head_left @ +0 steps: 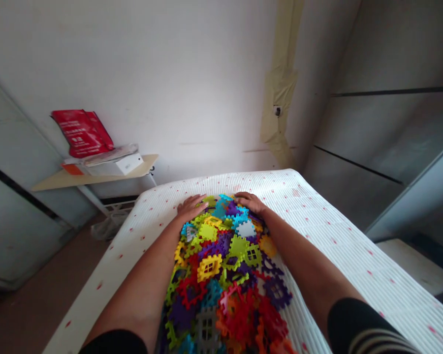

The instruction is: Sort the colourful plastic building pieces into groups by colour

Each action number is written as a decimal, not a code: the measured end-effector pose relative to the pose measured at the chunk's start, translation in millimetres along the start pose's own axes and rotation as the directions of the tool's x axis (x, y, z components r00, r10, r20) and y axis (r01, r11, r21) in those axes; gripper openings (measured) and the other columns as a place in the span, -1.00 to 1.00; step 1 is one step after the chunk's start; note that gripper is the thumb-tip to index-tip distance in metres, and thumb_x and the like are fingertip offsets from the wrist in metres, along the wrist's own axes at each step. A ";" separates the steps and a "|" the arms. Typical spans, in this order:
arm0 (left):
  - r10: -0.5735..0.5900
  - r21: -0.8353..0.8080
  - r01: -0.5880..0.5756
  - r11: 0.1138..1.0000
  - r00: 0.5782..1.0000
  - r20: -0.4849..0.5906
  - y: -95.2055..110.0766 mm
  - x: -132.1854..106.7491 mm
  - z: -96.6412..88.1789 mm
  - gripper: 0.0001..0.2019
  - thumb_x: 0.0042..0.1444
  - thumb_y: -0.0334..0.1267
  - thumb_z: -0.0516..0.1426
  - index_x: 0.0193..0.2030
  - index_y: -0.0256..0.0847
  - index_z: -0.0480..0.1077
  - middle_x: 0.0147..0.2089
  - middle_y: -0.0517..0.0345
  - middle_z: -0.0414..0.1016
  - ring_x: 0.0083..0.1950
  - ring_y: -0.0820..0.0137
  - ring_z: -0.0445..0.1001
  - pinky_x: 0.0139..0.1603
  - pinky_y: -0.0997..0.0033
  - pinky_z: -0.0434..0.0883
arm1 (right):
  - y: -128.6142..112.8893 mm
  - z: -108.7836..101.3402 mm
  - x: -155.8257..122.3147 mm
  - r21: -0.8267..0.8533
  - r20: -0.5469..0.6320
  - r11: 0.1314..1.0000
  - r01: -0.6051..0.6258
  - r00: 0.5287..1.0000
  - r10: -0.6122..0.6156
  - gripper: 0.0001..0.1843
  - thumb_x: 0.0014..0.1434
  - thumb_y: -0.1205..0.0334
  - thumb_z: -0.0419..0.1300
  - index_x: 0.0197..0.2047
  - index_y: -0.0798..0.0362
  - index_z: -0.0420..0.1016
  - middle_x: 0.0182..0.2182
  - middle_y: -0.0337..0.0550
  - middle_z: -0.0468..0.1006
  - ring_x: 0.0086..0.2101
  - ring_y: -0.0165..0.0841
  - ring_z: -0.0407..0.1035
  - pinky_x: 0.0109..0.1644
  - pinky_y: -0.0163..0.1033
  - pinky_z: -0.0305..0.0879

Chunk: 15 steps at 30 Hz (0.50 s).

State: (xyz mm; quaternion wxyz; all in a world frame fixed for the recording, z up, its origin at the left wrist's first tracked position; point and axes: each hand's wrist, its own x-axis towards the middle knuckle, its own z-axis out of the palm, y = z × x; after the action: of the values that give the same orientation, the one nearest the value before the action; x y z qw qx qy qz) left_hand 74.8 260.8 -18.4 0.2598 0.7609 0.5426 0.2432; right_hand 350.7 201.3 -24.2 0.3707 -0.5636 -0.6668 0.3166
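A long heap of colourful plastic interlocking tiles (221,265) with toothed edges lies down the middle of the bed. Some tiles are solid, while others have window or ring shapes, such as a yellow window tile (209,267). At the far left of the heap, my left hand (192,206) rests with fingers stretched over the outer tiles. My right hand (251,202) lies against the far right edge, its fingers extended over a purple and a blue tile. Both forearms run along the two sides of the heap. Neither hand grasps a tile that I can make out.
The pile rests on a white ribbed sheet (317,246) with small red marks. To the left, a small table (55,180) bears a red bag (81,132) and a white box (127,163). A wall stands behind the bed, with a grey cabinet (372,132) at right.
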 end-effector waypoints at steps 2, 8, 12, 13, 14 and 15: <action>0.049 -0.049 -0.047 0.998 0.998 0.029 3.1 -2.2 1.9 -0.50 -0.15 0.15 0.16 -0.08 0.00 0.47 0.19 0.11 0.34 0.30 0.08 0.10 0.30 0.10 -0.08 | -11.7 15.0 2.0 0.065 0.058 0.998 0.010 0.998 -0.014 -0.54 0.06 0.00 0.13 -0.02 0.05 0.47 -0.06 -0.11 0.50 -0.04 -0.24 0.34 0.10 -0.11 0.21; 0.143 -0.236 -0.127 0.963 0.988 0.053 4.5 -34.9 -12.8 -0.49 -0.11 0.21 0.08 -0.22 -0.15 0.51 -0.04 0.06 0.52 0.10 0.13 0.35 0.19 0.25 0.17 | -40.4 47.6 -1.0 0.222 0.207 0.975 0.029 0.975 -0.076 -0.56 0.03 0.05 0.16 -0.06 0.10 0.50 -0.15 -0.12 0.55 -0.12 -0.25 0.39 0.03 -0.15 0.26; 0.116 -0.339 -0.082 0.937 0.990 0.081 1.0 -68.7 -28.9 -0.43 0.02 0.21 -0.03 -0.14 -0.25 0.48 -0.17 0.02 0.57 -0.08 0.12 0.47 0.00 0.18 0.33 | -60.3 58.3 -7.1 0.264 0.265 0.963 0.046 0.957 -0.118 -0.61 -0.01 0.11 0.19 -0.11 0.10 0.52 -0.19 -0.15 0.56 -0.15 -0.27 0.40 0.01 -0.15 0.26; 0.104 -0.354 -0.066 0.933 0.991 0.088 0.0 -76.0 -31.7 -0.42 0.05 0.20 -0.04 -0.13 -0.27 0.48 -0.19 0.01 0.57 -0.12 0.12 0.48 -0.02 0.16 0.34 | -66.1 59.9 -8.8 0.274 0.280 0.960 0.053 0.951 -0.133 -0.63 -0.01 0.13 0.20 -0.12 0.09 0.52 -0.21 -0.17 0.56 -0.16 -0.27 0.40 0.01 -0.15 0.27; 0.087 -0.380 -0.045 0.924 0.992 0.095 -1.1 -82.5 -34.0 -0.43 0.06 0.18 -0.04 -0.12 -0.29 0.47 -0.20 0.00 0.58 -0.13 0.13 0.49 -0.02 0.15 0.34 | -72.3 61.4 -10.6 0.287 0.296 0.956 0.063 0.943 -0.152 -0.64 -0.01 0.14 0.20 -0.13 0.09 0.52 -0.22 -0.18 0.56 -0.17 -0.28 0.40 0.00 -0.16 0.27; 0.069 -0.424 -0.020 0.906 0.992 0.102 -2.3 -88.1 -35.6 -0.44 0.07 0.16 -0.04 -0.12 -0.31 0.47 -0.21 -0.01 0.58 -0.14 0.13 0.49 -0.02 0.14 0.34 | -78.7 62.9 -12.5 0.301 0.311 0.951 0.077 0.934 -0.174 -0.64 -0.01 0.15 0.20 -0.12 0.08 0.52 -0.22 -0.18 0.56 -0.18 -0.29 0.41 0.00 -0.16 0.27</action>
State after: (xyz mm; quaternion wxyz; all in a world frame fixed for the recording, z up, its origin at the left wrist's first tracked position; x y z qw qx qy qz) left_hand 24.2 182.2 -1.1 0.4432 0.7116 0.4439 0.3165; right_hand 257.6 175.8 7.2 0.3489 -0.3985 -0.7026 0.4753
